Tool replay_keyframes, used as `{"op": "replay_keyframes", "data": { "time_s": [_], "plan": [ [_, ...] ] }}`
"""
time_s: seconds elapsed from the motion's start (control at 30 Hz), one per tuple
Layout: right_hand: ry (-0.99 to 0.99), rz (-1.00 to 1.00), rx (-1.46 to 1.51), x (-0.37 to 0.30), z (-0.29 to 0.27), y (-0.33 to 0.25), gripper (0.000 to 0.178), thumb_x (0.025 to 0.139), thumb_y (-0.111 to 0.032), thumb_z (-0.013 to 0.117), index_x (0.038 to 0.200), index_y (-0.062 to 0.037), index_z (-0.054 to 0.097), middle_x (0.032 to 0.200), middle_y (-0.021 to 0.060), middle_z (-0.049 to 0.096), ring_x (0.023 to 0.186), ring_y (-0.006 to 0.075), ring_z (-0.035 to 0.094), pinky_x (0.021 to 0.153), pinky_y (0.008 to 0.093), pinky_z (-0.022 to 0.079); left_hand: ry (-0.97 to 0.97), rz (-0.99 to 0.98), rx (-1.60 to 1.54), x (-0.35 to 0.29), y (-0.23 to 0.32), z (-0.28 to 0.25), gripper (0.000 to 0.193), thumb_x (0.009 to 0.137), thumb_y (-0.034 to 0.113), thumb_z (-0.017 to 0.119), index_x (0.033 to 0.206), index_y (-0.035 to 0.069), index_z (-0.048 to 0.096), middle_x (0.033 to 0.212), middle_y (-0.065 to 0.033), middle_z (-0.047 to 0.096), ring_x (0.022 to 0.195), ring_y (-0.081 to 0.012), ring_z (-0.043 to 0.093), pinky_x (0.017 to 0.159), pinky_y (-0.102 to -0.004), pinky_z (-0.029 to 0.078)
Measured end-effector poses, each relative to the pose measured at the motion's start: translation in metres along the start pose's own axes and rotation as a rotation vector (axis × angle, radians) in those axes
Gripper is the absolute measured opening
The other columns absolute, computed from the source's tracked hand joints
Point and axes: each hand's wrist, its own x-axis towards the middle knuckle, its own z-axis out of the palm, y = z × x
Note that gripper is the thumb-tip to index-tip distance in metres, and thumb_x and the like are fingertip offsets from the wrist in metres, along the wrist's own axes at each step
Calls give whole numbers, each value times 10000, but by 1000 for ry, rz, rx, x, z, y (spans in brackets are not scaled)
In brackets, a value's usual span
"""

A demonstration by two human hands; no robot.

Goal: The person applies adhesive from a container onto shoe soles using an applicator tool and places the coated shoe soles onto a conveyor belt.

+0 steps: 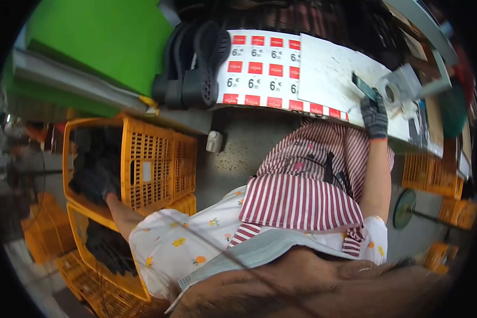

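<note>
Reaching two ways at once, a seated person in a striped apron [302, 201] works between an orange crate [153, 164] and a pale surface [328, 69]; the left hand [110, 197] dips into the crate at the person's left, bare, its fingers lost among dark moulded pieces [98, 164], so whether it has closed on one cannot be told; the right hand [375, 117], in a grey knit glove with an orange cuff, rests at the surface's near edge, across the lap from the crate, loosely curled beside a dark flat piece [363, 86] and a grey roll of tape [392, 93], not clearly gripping either; a sound pick here, by judgement, means feeling for a single piece in the crate rather than a tangle, and lifting it clear of the lattice wall; the crate is rigid plastic mesh, stacked on another like it; black rubbery soles [196, 69] stand on edge beyond the crate, ribbed and matte; red-and-white label sheets [259, 69] lie flat beside them.
</note>
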Motion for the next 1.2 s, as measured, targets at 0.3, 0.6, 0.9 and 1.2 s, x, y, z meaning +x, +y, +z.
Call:
{"op": "replay_keyframes", "data": {
  "time_s": [0.3,0.6,0.9,1.2],
  "plan": [
    [531,-194,210,-11,39,13,223,830,-49,500,1040,14,543,1025,124,582,882,250,550,738,360,487,-99,-194,-46,15,-15,11,427,807,414,451,1045,90,593,1092,-129,566,988,-308,536,864,-404,428],
    [497,-132,217,-4,36,11,255,829,-40,498,1074,28,512,1068,156,547,904,248,543,757,340,496,1,-448,-317,-17,-42,-26,456,813,442,445,1056,83,586,1092,-134,564,985,-311,536,863,-404,428],
    [238,-79,-1,-10,35,14,296,839,-51,490,1121,33,458,1092,115,538,973,195,523,859,264,436,742,-58,-1186,-148,42,-173,390,919,283,372,1214,34,431,1250,-69,444,1101,-193,449,899,-286,385],
    [317,-257,-69,-32,45,19,258,858,-71,462,1093,35,471,1026,116,513,918,177,502,843,283,432,191,1210,-1732,-319,226,-330,320,880,153,466,1147,-24,467,1102,-102,513,963,-206,526,797,-324,472]
  ]
}}
